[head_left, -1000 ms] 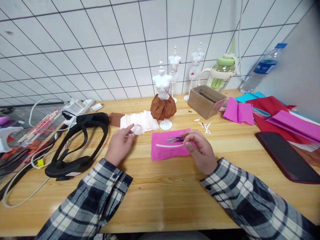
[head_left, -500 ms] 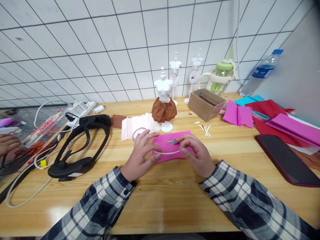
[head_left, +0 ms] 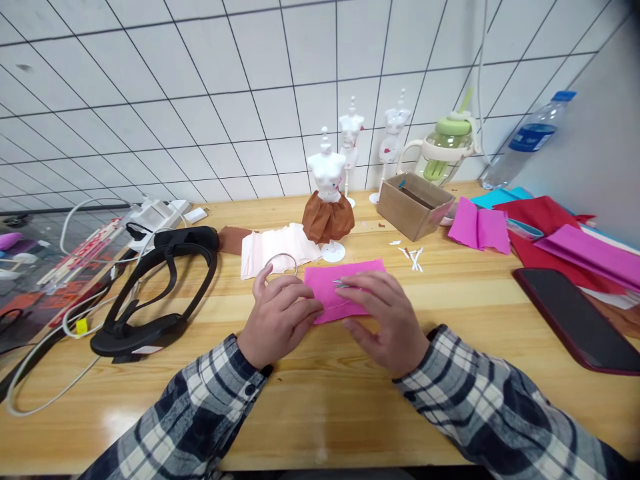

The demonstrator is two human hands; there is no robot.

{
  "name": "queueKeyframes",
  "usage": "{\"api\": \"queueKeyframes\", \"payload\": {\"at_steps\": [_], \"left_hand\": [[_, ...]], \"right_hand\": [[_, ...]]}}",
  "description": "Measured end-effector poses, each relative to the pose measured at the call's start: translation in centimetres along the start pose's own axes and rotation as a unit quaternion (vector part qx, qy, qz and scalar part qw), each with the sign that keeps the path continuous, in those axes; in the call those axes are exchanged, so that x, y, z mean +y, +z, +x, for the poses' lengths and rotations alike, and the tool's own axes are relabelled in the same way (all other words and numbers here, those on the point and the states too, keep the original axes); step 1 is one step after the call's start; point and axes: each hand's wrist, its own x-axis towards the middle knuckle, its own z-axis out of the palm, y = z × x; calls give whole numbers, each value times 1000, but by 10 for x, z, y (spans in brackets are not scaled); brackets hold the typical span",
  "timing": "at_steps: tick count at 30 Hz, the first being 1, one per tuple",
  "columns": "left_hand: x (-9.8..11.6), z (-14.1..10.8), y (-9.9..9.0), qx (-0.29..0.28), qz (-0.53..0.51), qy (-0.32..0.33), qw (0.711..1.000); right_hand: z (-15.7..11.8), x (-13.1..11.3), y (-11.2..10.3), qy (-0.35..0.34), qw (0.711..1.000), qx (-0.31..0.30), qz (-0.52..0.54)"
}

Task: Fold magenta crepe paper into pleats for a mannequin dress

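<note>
A bright pink sheet [head_left: 330,275] lies flat on the table in front of me. My left hand [head_left: 280,317] is at its left edge, thumb and forefinger pinched at one end of a thin white strip [head_left: 340,306] that shows faintly across the sheet. Over the right part of the sheet is my right hand [head_left: 387,320], fingers stretched out and thumb apart. Small thread snips [head_left: 339,283] rest on the pink sheet, their blades showing and their handles under my right fingers. Beyond my left hand, a thin ring [head_left: 286,255] touches a pleated cream cloth [head_left: 260,250].
A small dress form [head_left: 327,170] in a brown skirt [head_left: 327,219] stands behind the sheet. A cardboard box [head_left: 415,207], white scraps [head_left: 414,259] and a phone [head_left: 575,320] are to the right. A black headset strap [head_left: 135,333] and cables lie left.
My right fingers have opened and stretched out over the snips. My left fingers have come together at the strip's left end. The other person's hand at far left has gone from view.
</note>
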Motion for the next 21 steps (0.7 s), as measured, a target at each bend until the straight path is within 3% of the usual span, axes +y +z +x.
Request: {"api": "queueKeyframes", "payload": {"at_steps": [2, 7, 11, 13, 17, 21], "left_hand": [[5, 2, -1, -16, -35, -15, 999], [11, 5, 1, -67, -105, -75, 989], [-7, 0, 10, -65, -107, -169, 978], [-23, -3, 15, -49, -93, -213, 971], [-46, -5, 22, -83, -130, -136, 979], [-42, -4, 23, -168, -128, -97, 973]], "right_hand": [[0, -7, 5, -6, 1000, -22, -12], [0, -5, 16, 58, 998, -32, -11], [11, 0, 13, 85, 994, -51, -38], [20, 1, 11, 130, 989, -64, -30], [31, 1, 17, 267, 947, -146, 98], [28, 0, 29, 307, 924, -206, 96]]}}
